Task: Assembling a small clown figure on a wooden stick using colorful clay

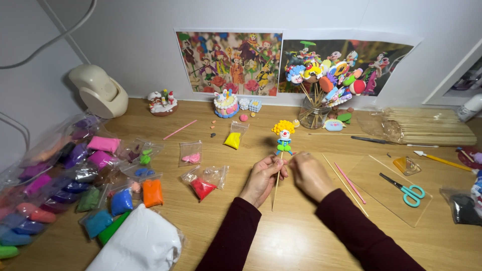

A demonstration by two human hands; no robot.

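Your left hand (262,176) pinches a thin wooden stick (277,186) between thumb and fingertips, fingers closed around it just below the figure it carries. Your right hand (310,173) sits just beside the stick on the other side, fingers curled inward toward it; whether they actually touch the stick cannot be told. The stick stands nearly upright, its lower end near the wooden table (281,241), and on its top is a small clay clown (283,136) with yellow hair, a white face and a blue and green body.

To the right of your right hand lie a bare wooden skewer (346,186) and a pink stick (350,183), side by side, next to a clear sheet (371,200) bearing a pair of teal-handled scissors (404,190). To the left of your left hand lie small clear bags of clay: a red one (203,188), a pink one (191,158), an orange one (152,192) and a yellow one (233,140) further back. A larger heap of coloured clay bags (60,185) fills the far left, with a white packet (138,243) near the front edge.

Behind the clown stands a glass jar (314,114) full of finished clay figures on sticks, and a bundle of skewers (427,128) lies at the far right
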